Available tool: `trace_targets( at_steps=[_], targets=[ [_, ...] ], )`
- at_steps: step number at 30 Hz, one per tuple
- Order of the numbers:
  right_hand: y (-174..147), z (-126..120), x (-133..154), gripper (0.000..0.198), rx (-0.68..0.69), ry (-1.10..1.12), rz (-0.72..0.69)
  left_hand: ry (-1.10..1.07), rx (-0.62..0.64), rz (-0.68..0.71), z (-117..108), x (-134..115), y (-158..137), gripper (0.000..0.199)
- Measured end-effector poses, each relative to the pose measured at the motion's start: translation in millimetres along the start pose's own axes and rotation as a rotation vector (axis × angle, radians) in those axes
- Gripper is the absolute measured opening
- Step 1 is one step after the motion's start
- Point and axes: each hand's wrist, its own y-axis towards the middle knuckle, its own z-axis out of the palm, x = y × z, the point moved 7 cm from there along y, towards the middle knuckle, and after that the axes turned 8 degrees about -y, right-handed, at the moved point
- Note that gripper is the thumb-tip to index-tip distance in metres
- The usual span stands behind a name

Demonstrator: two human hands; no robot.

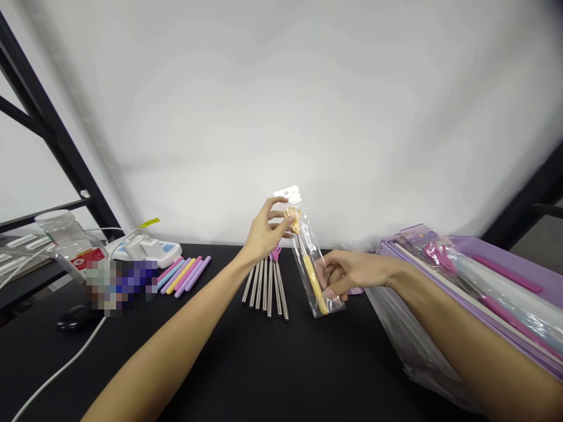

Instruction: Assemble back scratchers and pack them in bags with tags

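A yellow back scratcher [313, 281], with a paw-like head and a metal shaft, lies inside a clear plastic bag [303, 225] held tilted above the black table. Pinched at the scratcher's head, near the top of the bag, are the fingers of my left hand [266, 231]. My right hand [347, 274] grips the bag's lower right side beside the yellow handle; some of its fingertips are behind the plastic. Several metal rods [264, 287] lie fanned out below my left hand, with a pink head [275, 253] at their far end.
Several coloured handles [185, 275] lie to the left. Behind them are a power strip [169, 253] and a clear jar [73, 240], with a black mouse [77, 317] and white cable nearby. A purple bin [479, 241] holding bagged scratchers stands at right. A white wall rises behind.
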Motion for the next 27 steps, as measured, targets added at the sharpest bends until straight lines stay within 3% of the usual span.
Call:
trace_targets(
  at_steps=[4,9,11,15,20,23,27],
  targets=[
    [0.3,14.2,-2.8,0.035,0.13,-0.016,0.027,0.033,0.023,-0.021,-1.0,4.4,0.6,0.036],
    [2.6,11.3,-5.8,0.04,0.103,-0.05,0.043,0.068,0.109,-0.079,1.2,5.5,-2.6,0.054],
    [4.1,0.6,-2.0,0.043,-0.001,-0.053,-0.011,0.078,0.17,-0.086,6.0,6.2,-5.4,0.058],
    [3.6,-33.0,3.1,0.044,-0.4,-0.027,-0.109,0.095,0.276,-0.118,18.3,12.2,-11.0,0.069],
    [-6.9,-52.1,17.7,0.036,-0.818,-0.211,-0.298,0.063,0.341,-0.159,27.8,16.5,-16.3,0.074],
    [-12.6,-53.1,22.2,0.038,-0.945,-0.26,-0.332,0.037,0.358,-0.181,29.4,16.6,-18.4,0.077],
    [-12.4,-52.3,23.7,0.025,-0.917,-0.282,-0.311,0.025,0.435,-0.216,35.5,17.7,-22.6,0.08]
  ],
)
